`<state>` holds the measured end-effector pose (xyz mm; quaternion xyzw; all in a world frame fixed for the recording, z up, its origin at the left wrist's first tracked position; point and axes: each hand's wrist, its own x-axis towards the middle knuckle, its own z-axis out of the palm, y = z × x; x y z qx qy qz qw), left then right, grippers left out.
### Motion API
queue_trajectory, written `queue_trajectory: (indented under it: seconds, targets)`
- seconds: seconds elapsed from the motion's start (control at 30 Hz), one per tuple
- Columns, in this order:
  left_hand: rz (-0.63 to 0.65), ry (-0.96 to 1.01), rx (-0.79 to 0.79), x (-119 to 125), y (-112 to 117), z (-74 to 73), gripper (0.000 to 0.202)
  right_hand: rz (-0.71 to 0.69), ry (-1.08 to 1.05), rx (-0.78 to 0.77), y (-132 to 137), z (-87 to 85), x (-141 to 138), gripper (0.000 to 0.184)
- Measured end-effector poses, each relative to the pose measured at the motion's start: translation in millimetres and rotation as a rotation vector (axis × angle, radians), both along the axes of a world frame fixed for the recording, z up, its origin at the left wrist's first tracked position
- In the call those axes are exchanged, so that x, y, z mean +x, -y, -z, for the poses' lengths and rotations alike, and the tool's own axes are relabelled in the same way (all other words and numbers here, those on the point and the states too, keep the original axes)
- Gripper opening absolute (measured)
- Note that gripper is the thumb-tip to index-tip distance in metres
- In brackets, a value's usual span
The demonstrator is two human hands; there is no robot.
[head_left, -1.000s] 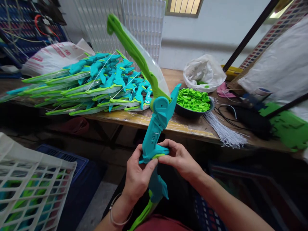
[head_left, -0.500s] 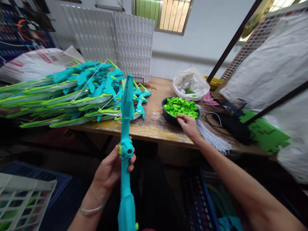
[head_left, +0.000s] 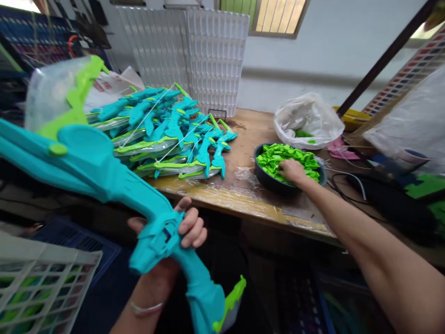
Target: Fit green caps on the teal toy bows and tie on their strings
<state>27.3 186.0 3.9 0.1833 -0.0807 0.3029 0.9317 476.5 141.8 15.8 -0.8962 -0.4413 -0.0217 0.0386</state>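
My left hand (head_left: 191,227) is closed around the grip of a turquoise toy bow (head_left: 132,185) with lime-green limb tips and a clear film at the upper end. The bow lies slanted across my view, its upper end to the left. On the bench, a dark round bowl (head_left: 269,182) holds a heap of small bright-green plastic pieces (head_left: 306,160). Down among these pieces is my right hand (head_left: 292,170), fingers curled together. Its fingertips are partly hidden, so what they pinch cannot be made out.
Many similar toy bows (head_left: 174,125) are piled on the left of the bench (head_left: 243,204). Behind the bowl stands a white plastic bag (head_left: 309,118). Ribbed clear trays (head_left: 215,60) lean against the wall. A white basket (head_left: 52,278) is at lower left; black cables lie at right.
The bow has turned from upright to slanted, its upper end swinging left and showing its green tip and film. My right hand has moved from the bowl's near rim in among the green pieces.
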Motion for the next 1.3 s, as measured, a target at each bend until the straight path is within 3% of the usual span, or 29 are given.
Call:
queue_trajectory:
  seconds: [0.13, 0.3, 0.37, 0.43, 0.5, 0.57, 0.63, 0.7, 0.83, 1.0, 1.17, 1.3]
  targets:
    - [-0.113, -0.064, -0.031, 1, 33, 16.1, 0.089, -0.046, -0.014, 0.147, 14, -13.1, -8, 0.006]
    - [-0.191, -0.122, -0.082, -19, 63, 45.6, 0.081, -0.004, -0.042, 0.467, 28, -27.0, -43, 0.026]
    - [-0.146, -0.151, -0.033, -33, 70, 59.7, 0.074, -0.055, -0.179, 0.587, 39, -25.2, -81, 0.024]
    - [-0.079, -0.198, 0.012, -47, 78, 72.3, 0.067, -0.245, -0.460, 0.691, 59, -19.9, -136, 0.014]
    - [-0.051, -0.243, 0.024, -61, 87, 82.3, 0.064, -0.593, -0.637, 0.632, 83, -11.8, -201, 0.009]
    - [-0.060, -0.287, 0.001, -72, 98, 90.1, 0.062, -0.859, -0.828, 0.509, 106, -0.8, -265, 0.015]
    - [-0.074, -0.353, -0.042, -81, 108, 96.8, 0.061, -0.993, -1.030, 0.408, 123, 12.9, -315, 0.022]
    - [-0.071, -0.422, -0.088, -87, 118, 103.2, 0.061, -1.032, -1.163, 0.346, 134, 27.6, -347, 0.026]
    - [-0.049, -0.488, -0.165, -95, 136, 114.7, 0.066, -1.031, -1.158, 0.274, 149, 47.3, -364, 0.031]
    - [0.101, -0.538, -0.211, -105, 154, 125.8, 0.079, -0.991, -1.149, 0.131, 160, 45.5, -358, 0.007]
    - [0.239, -0.526, -0.219, -114, 161, 132.5, 0.063, -1.050, -1.174, 0.006, 163, 46.2, -365, 0.018]
    - [0.236, -0.493, -0.237, -117, 161, 134.1, 0.057, -1.025, -1.105, 0.098, 169, 56.9, -374, 0.013]
